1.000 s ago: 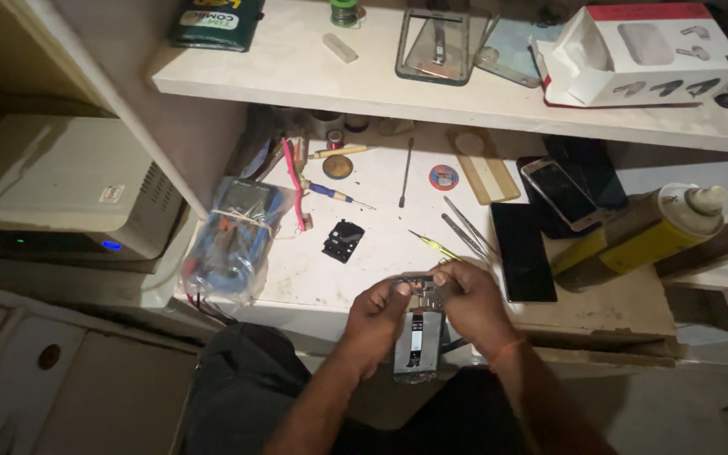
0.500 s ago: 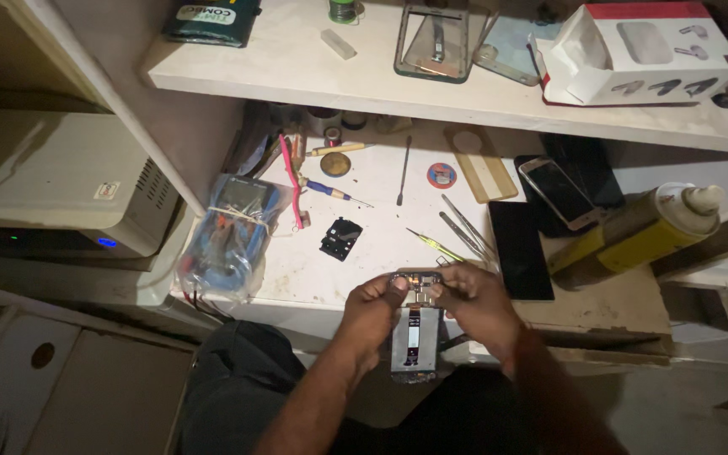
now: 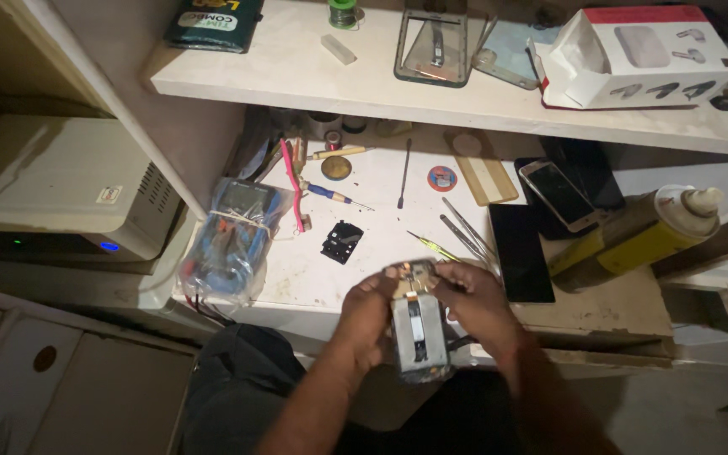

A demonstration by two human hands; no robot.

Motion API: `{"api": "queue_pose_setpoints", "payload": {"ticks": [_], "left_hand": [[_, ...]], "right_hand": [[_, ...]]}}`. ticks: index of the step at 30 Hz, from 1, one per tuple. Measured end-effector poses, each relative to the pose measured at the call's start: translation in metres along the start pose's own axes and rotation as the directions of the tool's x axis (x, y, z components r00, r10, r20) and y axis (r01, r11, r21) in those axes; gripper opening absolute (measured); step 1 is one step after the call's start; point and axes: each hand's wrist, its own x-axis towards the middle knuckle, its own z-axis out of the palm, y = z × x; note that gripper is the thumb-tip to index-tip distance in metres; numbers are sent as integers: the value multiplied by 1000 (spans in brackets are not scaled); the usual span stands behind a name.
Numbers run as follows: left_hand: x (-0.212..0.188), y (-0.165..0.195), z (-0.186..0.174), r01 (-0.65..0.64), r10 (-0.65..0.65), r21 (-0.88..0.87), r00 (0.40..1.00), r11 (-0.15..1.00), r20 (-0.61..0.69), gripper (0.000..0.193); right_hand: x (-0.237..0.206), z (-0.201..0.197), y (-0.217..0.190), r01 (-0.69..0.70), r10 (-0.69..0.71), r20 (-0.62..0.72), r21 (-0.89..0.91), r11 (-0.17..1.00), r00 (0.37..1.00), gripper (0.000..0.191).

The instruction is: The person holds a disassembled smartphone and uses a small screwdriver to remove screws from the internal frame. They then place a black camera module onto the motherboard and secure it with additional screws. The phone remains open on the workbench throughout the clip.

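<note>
A cluttered desk (image 3: 330, 282) fills mid-frame. At lower centre, the left hand (image 3: 367, 313) and right hand (image 3: 475, 302) pinch an opened phone (image 3: 419, 330) between their fingers, seemingly mid-disassembly; tweezers (image 3: 463, 232) lie near, above.

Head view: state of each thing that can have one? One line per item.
Opened phone: back cover off, insides exposed, held upright-ish over the desk edge.
Left hand: gripping the phone's left side.
Right hand: gripping its right side, fingers at the top end.
Gold phone: flat, screen dark.
Black screen panel: flat on the desk.
Spray can: lying on its side, cap on.
White box: flap open.
Grey unit: blue light on.
</note>
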Motion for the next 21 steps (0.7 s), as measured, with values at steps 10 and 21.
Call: {"api": "queue_pose_setpoints", "payload": {"ticks": [10, 21], "left_hand": [[9, 8, -14, 21, -6, -88, 986, 996, 165, 35], [9, -1, -25, 119, -32, -219, 931, 968, 363, 62]], "right_hand": [[-2, 4, -2, -26, 20, 66, 89, 996, 998, 24], [-1, 17, 21, 173, -165, -71, 112, 979, 984, 29]]}}
